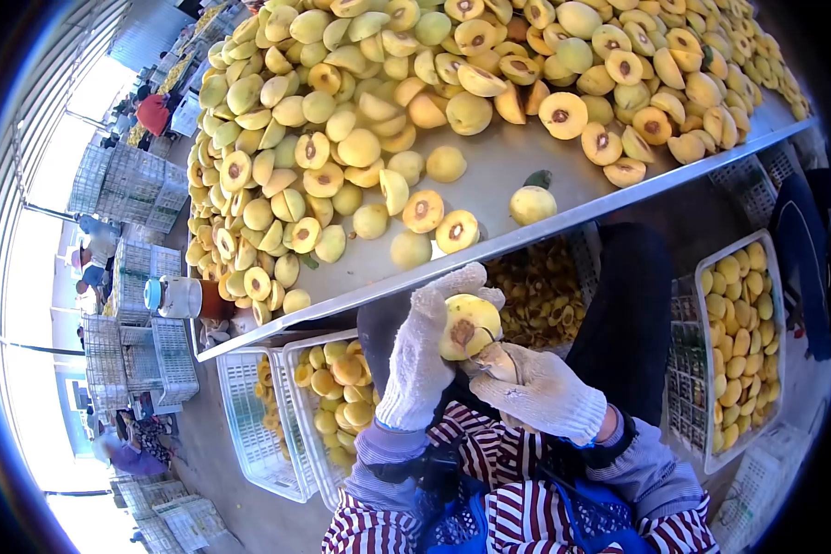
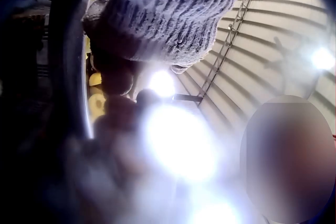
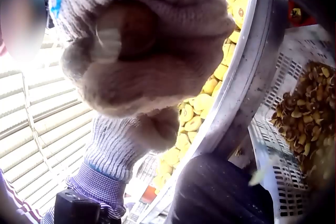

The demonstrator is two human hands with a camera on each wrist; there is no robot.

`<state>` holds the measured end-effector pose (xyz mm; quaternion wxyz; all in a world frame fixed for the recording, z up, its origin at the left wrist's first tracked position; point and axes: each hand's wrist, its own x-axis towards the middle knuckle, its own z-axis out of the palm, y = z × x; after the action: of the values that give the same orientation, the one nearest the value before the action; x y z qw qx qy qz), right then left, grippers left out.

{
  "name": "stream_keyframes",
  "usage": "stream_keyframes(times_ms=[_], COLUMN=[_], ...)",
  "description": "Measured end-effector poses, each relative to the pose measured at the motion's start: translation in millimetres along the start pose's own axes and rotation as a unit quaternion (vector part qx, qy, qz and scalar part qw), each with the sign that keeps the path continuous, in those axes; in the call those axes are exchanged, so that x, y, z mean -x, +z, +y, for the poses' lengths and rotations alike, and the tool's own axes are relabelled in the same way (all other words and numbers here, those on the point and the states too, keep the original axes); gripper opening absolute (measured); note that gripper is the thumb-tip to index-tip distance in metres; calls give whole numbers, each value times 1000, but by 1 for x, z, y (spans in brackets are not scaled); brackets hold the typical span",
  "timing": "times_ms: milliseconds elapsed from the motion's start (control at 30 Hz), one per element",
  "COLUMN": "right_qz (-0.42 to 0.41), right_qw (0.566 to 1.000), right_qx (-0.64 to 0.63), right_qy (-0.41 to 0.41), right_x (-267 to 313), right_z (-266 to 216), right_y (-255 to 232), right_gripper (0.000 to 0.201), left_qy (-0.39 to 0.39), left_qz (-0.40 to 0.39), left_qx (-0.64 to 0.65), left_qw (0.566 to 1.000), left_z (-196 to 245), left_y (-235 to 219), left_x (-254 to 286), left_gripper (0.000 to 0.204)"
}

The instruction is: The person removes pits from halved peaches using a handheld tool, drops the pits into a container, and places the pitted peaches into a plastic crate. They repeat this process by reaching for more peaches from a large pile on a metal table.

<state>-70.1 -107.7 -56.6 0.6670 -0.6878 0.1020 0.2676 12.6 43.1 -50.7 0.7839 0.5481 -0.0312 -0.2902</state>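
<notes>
A yellow peach point(image 1: 472, 325) with a brown patch at its stone faces up in my gloved left hand point(image 1: 414, 365), whose fingers wrap its far side. My gloved right hand point(image 1: 547, 392) grips a small tool point(image 1: 497, 362) with a rounded handle, its front end right at the peach's lower edge. In the right wrist view the brown handle end point(image 3: 134, 27) shows inside the curled right glove point(image 3: 152, 85), with the left glove point(image 3: 118, 145) beyond it. The left wrist view shows the left glove's cuff point(image 2: 168, 19); glare and shadow hide the fingers.
A metal table point(image 1: 489, 166) bears a heap of halved peaches point(image 1: 342, 102), its raised edge just beyond my hands. Crates of peaches stand at left point(image 1: 295, 406) and right point(image 1: 711, 369). Between my knees is a crate of brown stones and scraps point(image 3: 310, 113).
</notes>
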Motion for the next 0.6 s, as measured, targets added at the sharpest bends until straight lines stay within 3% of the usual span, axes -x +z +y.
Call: stream_keyframes(times_ms=[100, 267, 433, 533, 600], right_qz=[28, 6, -28, -68, -58], right_qw=[999, 1000, 993, 989, 994], right_qx=[30, 20, -111, -70, -81], right_qy=[-15, 4, -20, 110, 50], right_x=[1, 6, 13, 17, 16], right_z=[2, -2, -1, -28, -17], right_y=[3, -2, 7, -8, -7], right_gripper=[45, 43, 32, 34, 32], left_qy=[25, 69, 21, 6, 16], left_qz=[0, 43, 54, 27, 15], left_qx=[-33, -50, -42, -8, -6], left_qw=[999, 995, 997, 1000, 1000], left_z=[3, -1, 9, 8, 7], left_y=[14, 31, 41, 37, 37], left_x=[7, 16, 20, 19, 17], left_gripper=[71, 64, 63, 66, 69])
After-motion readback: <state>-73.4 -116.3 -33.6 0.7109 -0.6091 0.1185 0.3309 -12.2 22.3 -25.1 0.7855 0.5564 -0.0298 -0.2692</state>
